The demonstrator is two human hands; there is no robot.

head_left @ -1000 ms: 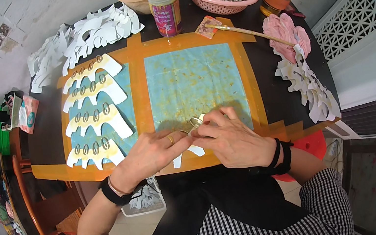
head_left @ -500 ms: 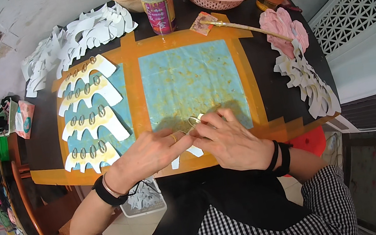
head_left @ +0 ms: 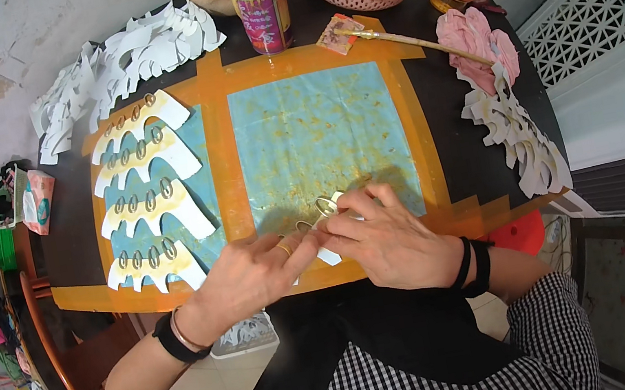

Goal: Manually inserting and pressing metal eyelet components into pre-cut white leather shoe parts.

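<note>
Patchy, stained grey walls [head_left: 69,25] rise behind the dark table [head_left: 73,235] I watch from afar, with a brown wooden chair [head_left: 71,306] at left, a white latticed panel [head_left: 580,26] at right and pale floor tiles [head_left: 216,386] below.

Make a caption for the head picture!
Bare left hand and right hand handle a white pronged piece with oval metal rings.

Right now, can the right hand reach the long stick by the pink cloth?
Probably yes: only flat orange tape, blue sheet and dark tabletop lie between the right hand and the long stick. It's busy at a white piece, so it may need to leave that first.
</note>
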